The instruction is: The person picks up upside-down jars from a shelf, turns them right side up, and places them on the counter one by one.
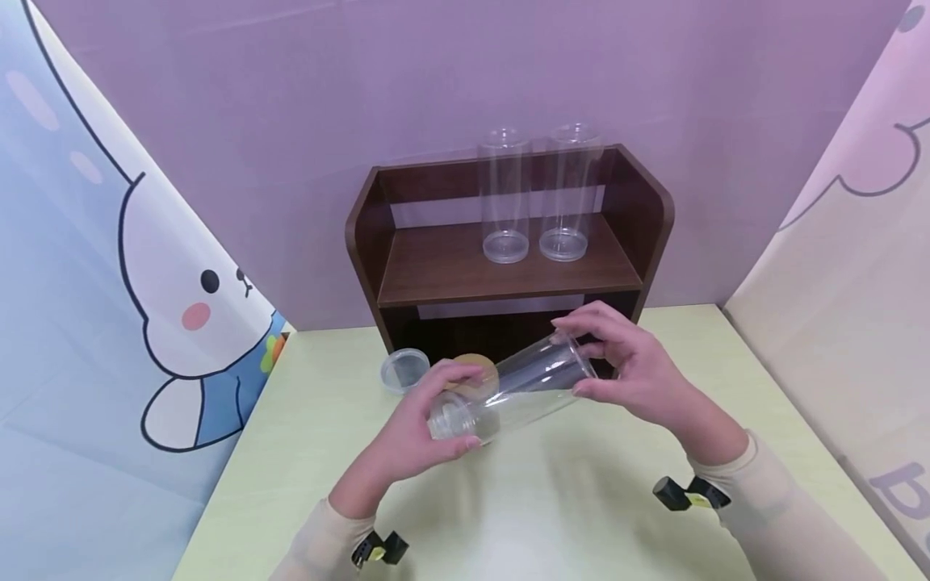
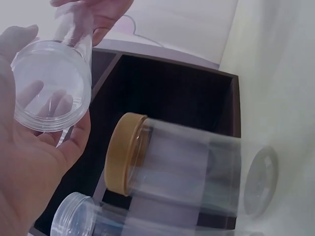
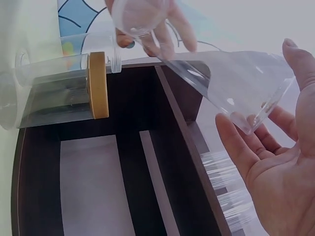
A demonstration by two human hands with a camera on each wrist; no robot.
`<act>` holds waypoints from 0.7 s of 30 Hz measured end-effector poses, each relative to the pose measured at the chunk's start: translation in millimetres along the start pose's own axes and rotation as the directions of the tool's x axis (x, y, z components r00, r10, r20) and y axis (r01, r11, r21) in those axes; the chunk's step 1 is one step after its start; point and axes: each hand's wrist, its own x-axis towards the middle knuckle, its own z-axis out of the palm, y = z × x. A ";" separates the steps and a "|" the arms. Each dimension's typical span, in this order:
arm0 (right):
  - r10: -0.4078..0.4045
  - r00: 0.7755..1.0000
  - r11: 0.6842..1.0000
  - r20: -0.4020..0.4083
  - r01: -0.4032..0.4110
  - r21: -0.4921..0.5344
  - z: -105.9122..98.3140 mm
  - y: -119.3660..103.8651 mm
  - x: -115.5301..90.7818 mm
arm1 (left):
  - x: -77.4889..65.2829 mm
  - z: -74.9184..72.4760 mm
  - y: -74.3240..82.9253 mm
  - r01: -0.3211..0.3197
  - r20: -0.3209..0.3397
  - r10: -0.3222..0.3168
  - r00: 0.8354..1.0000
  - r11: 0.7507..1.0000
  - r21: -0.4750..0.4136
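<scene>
Between my two hands is a clear cylindrical jar (image 1: 534, 383), tilted so that its ridged neck is lower left and its base upper right. My left hand (image 1: 414, 424) holds the neck end, thumb on the near side and fingers on the far side. At the base end my right hand (image 1: 632, 367) grips the rim between thumb and fingers. The left wrist view looks at the round mouth of the jar (image 2: 51, 83). Behind it, a jar with a gold lid (image 2: 124, 155) stands on the table beside another clear jar (image 2: 74, 219).
A dark brown two-level shelf (image 1: 508, 290) stands at the back of the pale table (image 1: 305, 460). Two tall clear jars (image 1: 506, 247) are on its upper board. A purple cloth (image 1: 254, 81) hangs behind, with printed cloths on both sides.
</scene>
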 end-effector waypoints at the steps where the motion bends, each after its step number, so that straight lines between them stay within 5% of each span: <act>1: 0.007 1.000 1.000 0.000 -0.007 -0.001 0.1 0.4 -0.8 | 0.5 -1.8 -0.2 -0.010 -0.011 0.010 1.000 1.000 -0.001; 14: 0.193 0.981 0.978 -0.032 -0.195 -0.078 8.5 4.3 -17.5 | 7.3 -21.4 2.8 -0.054 -0.095 0.047 0.994 0.995 -0.078; 21: 0.189 0.982 0.977 -0.012 -0.190 -0.094 14.8 14.3 -26.0 | 13.0 -28.8 3.9 -0.097 -0.144 0.074 0.987 0.983 -0.153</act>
